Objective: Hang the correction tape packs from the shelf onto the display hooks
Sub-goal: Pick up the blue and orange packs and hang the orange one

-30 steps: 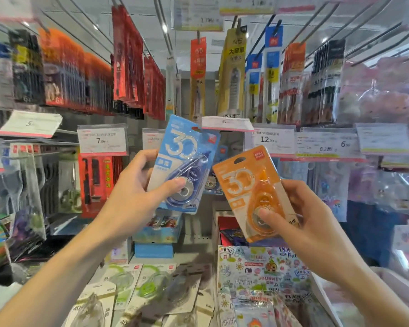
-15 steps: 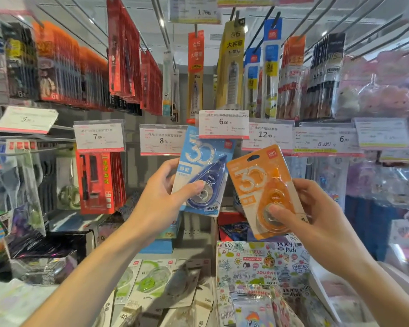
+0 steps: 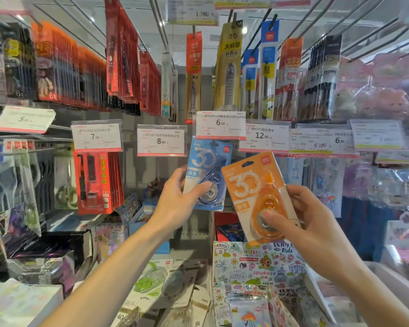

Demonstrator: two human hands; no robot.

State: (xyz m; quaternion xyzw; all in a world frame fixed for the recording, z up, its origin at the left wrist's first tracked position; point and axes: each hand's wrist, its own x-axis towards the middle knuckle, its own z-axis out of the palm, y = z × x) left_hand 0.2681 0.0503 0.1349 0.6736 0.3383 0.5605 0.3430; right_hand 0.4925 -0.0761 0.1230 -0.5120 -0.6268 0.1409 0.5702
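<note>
My left hand (image 3: pixel 178 204) grips a blue correction tape pack (image 3: pixel 208 171) by its lower left edge, thumb on the front. The pack's top sits right under the white 6.00 price tag (image 3: pixel 220 125), at the hook there; the hook itself is hidden behind the tag. My right hand (image 3: pixel 305 223) holds an orange correction tape pack (image 3: pixel 253 190), tilted left, in front of and to the right of the blue one. More correction tape packs (image 3: pixel 165 286), green and grey, lie flat on the shelf below.
Price tags for 8.00 (image 3: pixel 161 140) and 12.90 (image 3: pixel 263 135) flank the 6.00 tag. Red packs (image 3: pixel 97 182) hang at the left, pen packs (image 3: pixel 227 67) above. Patterned sticker packs (image 3: pixel 257 267) stand on the shelf at lower right.
Both hands have moved right and up toward the display. The blue pack rose until its top went under the 6.00 tag; the orange pack followed beside it.
</note>
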